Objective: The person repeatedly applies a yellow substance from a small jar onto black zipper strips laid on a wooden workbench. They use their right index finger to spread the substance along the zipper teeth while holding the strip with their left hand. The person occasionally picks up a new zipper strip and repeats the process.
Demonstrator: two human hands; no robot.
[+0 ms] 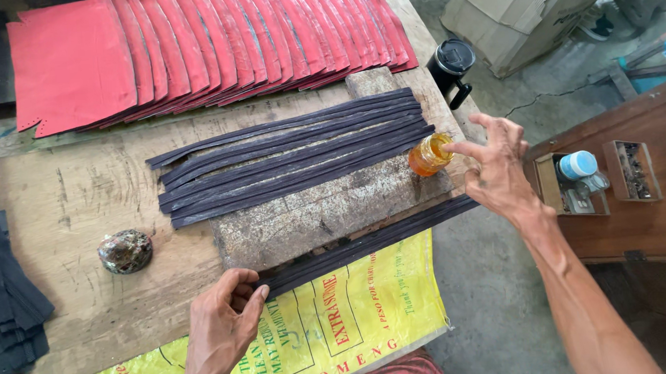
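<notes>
Left hand: the left hand [224,315] lies at the near edge of the counter [64,203], fingers curled down, tips pressed on the near-left end of a dark strip bundle [367,243]; it pins the bundle rather than pinching it.
Right hand: the right hand [496,165] is on the right, fingers spread, fingertips touching a small amber jar [430,155]; whether it truly grips the jar is hard to tell from this angle.
Dark strip bundle: long and narrow, it runs from under the left fingers up to the right, along the near edge of a worn slab [327,214], ending below the right hand.
Amber jar: lying tilted at the right end of the slab, just beside a row of dark strips [292,155].
Row of dark strips: laid side by side across the slab, overlapping, slanting from left to far right.
Red sheets [201,45]: fanned in an overlapping row at the far side of the counter.
Stone [125,251]: rounded and glossy, left of the slab, well apart from both hands.
Yellow sack [334,325]: printed, hanging over the near edge under the left hand.
Black mug [451,68]: at the far right corner of the counter.
Wooden stand [641,183]: right of the counter, with small open boxes and a blue-capped bottle [577,165].
</notes>
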